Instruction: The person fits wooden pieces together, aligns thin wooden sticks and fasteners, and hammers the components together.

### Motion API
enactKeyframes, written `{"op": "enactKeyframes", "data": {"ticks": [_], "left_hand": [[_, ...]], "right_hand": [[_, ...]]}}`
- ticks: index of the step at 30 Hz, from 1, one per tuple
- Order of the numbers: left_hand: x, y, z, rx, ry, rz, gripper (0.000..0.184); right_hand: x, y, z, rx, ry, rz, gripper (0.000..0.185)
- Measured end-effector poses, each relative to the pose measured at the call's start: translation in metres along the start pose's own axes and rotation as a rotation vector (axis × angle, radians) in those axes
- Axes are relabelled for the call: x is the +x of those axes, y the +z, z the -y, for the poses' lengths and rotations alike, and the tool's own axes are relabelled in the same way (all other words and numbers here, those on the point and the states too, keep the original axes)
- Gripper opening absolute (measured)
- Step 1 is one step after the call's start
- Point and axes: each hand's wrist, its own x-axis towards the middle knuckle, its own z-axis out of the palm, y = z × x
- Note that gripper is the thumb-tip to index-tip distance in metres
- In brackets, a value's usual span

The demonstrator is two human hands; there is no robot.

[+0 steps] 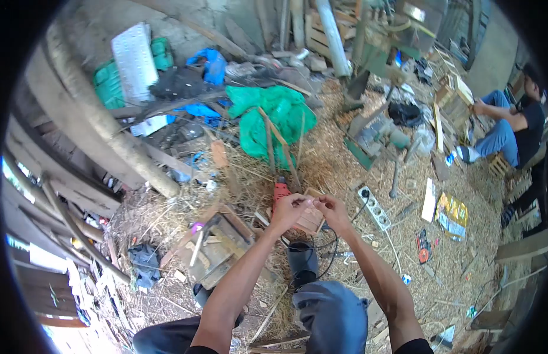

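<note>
My left hand and my right hand come close together in front of my knees, fingers pinched. Something small and pale is between the fingertips, too small to name. Just below and behind them is a small wooden piece like a shallow box; whether the hands touch it cannot be made out. A red power tool lies beside my left hand, partly hidden by it. A black cable curves below my right hand.
A white power strip lies to the right, near a yellow bag. At left stands a wooden crate. Green sacking lies ahead. Another person sits at far right, hands on a wooden box.
</note>
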Motion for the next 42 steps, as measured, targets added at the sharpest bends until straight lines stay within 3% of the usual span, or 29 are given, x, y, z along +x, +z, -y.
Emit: {"op": "enactKeyframes", "data": {"ticks": [2, 3, 6, 8, 11, 12, 14, 15, 16, 17, 18, 19, 22, 24, 25, 26, 30, 32, 34, 36, 37, 39, 42], "left_hand": [[-0.022, -0.022, -0.034, 0.239, 0.047, -0.012, 0.022], [-0.032, -0.031, -0.041, 0.200, 0.115, -0.038, 0.021], [-0.056, -0.070, -0.067, 0.236, 0.194, -0.045, 0.023], [-0.078, -0.095, -0.091, 0.259, 0.110, -0.062, 0.025], [-0.102, -0.140, -0.112, 0.447, 0.186, -0.054, 0.021], [-0.111, -0.160, -0.118, 0.447, 0.185, -0.073, 0.021], [-0.135, -0.198, -0.122, 0.286, 0.066, -0.037, 0.019], [-0.146, -0.218, -0.107, 0.283, 0.068, -0.055, 0.019], [-0.153, -0.237, -0.078, 0.443, 0.125, -0.228, 0.021], [-0.159, -0.251, -0.055, 0.602, 0.183, -0.403, 0.022], [-0.171, -0.257, -0.039, 0.696, 0.011, -0.375, 0.023], [-0.183, -0.257, -0.029, 0.786, -0.162, -0.343, 0.023], [-0.206, -0.241, 0.008, 0.832, -0.255, -0.302, 0.029], [-0.208, -0.228, 0.047, 0.945, -0.133, -0.438, 0.032], [-0.210, -0.224, 0.055, 1.054, -0.006, -0.568, 0.035], [-0.207, -0.226, 0.060, 1.056, -0.003, -0.565, 0.035], [-0.210, -0.246, 0.042, 0.845, -0.152, -0.366, 0.039], [-0.210, -0.265, 0.010, 0.714, -0.248, -0.259, 0.040], [-0.219, -0.272, -0.047, 0.649, 0.134, -0.207, 0.039], [-0.243, -0.255, -0.118, 0.576, 0.098, -0.258, 0.038], [-0.252, -0.249, -0.136, 0.432, 0.174, -0.266, 0.042], [-0.256, -0.246, -0.139, 0.213, 0.303, -0.262, 0.046], [-0.261, -0.243, -0.130, 0.075, 0.275, -0.288, 0.048]], "right_hand": [[-0.008, 0.004, 0.039, -0.047, -0.137, 0.079, 0.024], [-0.004, 0.010, 0.045, -0.066, -0.263, 0.087, 0.023], [-0.012, 0.027, 0.105, -0.039, -0.294, 0.265, 0.021], [-0.013, 0.038, 0.135, -0.150, -0.261, 0.333, 0.019], [-0.025, 0.062, 0.205, -0.341, -0.419, 0.462, 0.021], [-0.026, 0.072, 0.218, -0.344, -0.431, 0.476, 0.021], [-0.029, 0.091, 0.237, -0.310, -0.662, 0.241, 0.019], [-0.026, 0.098, 0.241, -0.266, -0.542, 0.282, 0.016], [-0.034, 0.105, 0.249, -0.271, -0.555, 0.293, 0.016], [-0.046, 0.111, 0.259, -0.173, -0.432, 0.371, 0.015], [-0.058, 0.117, 0.263, -0.076, -0.302, 0.445, 0.014], [-0.067, 0.125, 0.260, -0.093, -0.296, 0.474, 0.013], [-0.076, 0.147, 0.231, -0.156, -0.442, 0.485, 0.013], [-0.081, 0.151, 0.229, -0.181, -0.377, 0.521, 0.012], [-0.082, 0.153, 0.229, -0.171, -0.412, 0.509, 0.012], [-0.081, 0.153, 0.231, -0.164, -0.452, 0.494, 0.012], [-0.092, 0.150, 0.258, -0.066, -0.370, 0.491, 0.012], [-0.095, 0.151, 0.267, -0.061, -0.446, 0.432, 0.013], [-0.097, 0.157, 0.268, -0.023, -0.436, 0.436, 0.014], [-0.092, 0.163, 0.262, 0.013, -0.469, 0.426, 0.014], [-0.094, 0.163, 0.266, 0.019, -0.476, 0.420, 0.014], [-0.102, 0.166, 0.274, 0.207, -0.356, 0.517, 0.014], [-0.106, 0.173, 0.269, 0.322, -0.284, 0.621, 0.013]]}}
